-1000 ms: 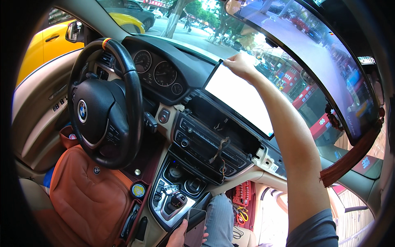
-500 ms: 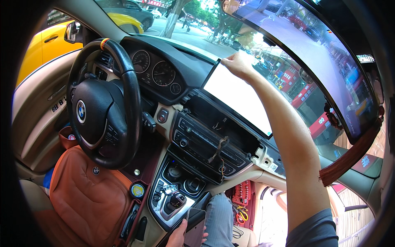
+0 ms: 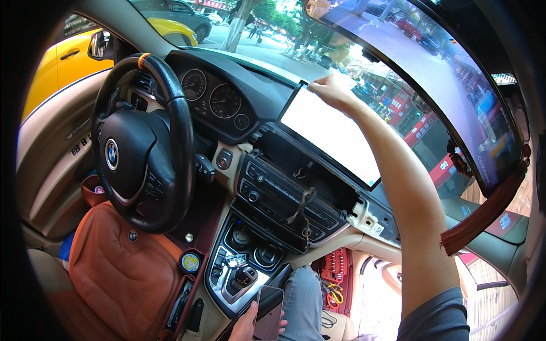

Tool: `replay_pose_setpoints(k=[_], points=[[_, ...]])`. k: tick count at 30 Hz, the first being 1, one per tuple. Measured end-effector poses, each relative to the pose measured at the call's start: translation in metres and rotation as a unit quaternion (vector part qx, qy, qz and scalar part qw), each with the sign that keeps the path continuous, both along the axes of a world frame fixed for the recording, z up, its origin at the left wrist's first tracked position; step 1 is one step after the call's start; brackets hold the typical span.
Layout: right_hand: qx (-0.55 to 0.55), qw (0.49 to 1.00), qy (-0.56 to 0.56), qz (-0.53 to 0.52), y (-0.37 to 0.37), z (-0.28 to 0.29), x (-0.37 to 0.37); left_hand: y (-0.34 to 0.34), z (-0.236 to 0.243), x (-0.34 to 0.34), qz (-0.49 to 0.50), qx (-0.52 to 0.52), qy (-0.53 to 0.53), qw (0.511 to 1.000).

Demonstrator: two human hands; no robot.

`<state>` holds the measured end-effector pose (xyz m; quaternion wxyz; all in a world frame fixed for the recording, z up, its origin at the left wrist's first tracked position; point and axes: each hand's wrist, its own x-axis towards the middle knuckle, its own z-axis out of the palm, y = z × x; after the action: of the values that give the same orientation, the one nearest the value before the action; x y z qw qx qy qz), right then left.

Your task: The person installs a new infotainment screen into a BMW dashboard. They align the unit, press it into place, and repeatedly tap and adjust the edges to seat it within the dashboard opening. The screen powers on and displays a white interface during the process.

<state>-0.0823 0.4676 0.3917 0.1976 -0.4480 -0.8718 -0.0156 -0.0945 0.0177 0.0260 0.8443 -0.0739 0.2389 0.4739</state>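
Observation:
My left hand, low in the picture, is closed round a dark smartphone, thumb on one side and fingertips on the other. A wide car display screen, lit plain white, stands tilted on the dashboard. My right hand reaches across to its far upper edge, with bent fingers closed on it; the fingertips behind are hidden. Below the screen gapes an open dashboard cavity. Loose wires hang from it over the radio and climate panel.
Left stands a black steering wheel before an orange seat cover. The gear lever rises from the centre console. A red tool case and yellow-handled pliers lie in the passenger footwell. A long mirror display with a hanging tassel is overhead.
My right forearm has shifted slightly right, and the hand's grip at the screen's upper edge moved a little. The phone stays in my left hand, almost unmoved.

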Motion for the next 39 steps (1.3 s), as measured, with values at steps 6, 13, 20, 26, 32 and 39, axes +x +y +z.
replay_pose_setpoints(k=[6,13,20,26,32,39], points=[[0.009,0.999,-0.007,0.035,0.002,0.004,0.044,0.001,0.005,0.003,0.005,-0.041,0.016,0.999],[0.115,0.993,-0.005,0.021,-0.027,-0.003,0.101,-0.002,0.009,0.005,0.023,-0.026,0.031,0.999],[0.392,0.909,-0.052,0.132,-0.091,-0.041,0.130,-0.001,0.006,0.005,0.005,-0.017,0.034,0.999],[0.290,0.910,-0.178,0.239,-0.147,-0.115,0.126,-0.002,0.002,0.006,-0.004,0.003,0.038,0.999],[0.248,0.932,-0.191,0.180,-0.156,-0.166,0.129,0.000,-0.001,0.011,0.000,0.006,0.035,0.999],[0.186,0.960,-0.132,0.160,-0.176,-0.199,0.154,-0.002,-0.002,0.011,-0.019,0.010,0.026,0.999]])
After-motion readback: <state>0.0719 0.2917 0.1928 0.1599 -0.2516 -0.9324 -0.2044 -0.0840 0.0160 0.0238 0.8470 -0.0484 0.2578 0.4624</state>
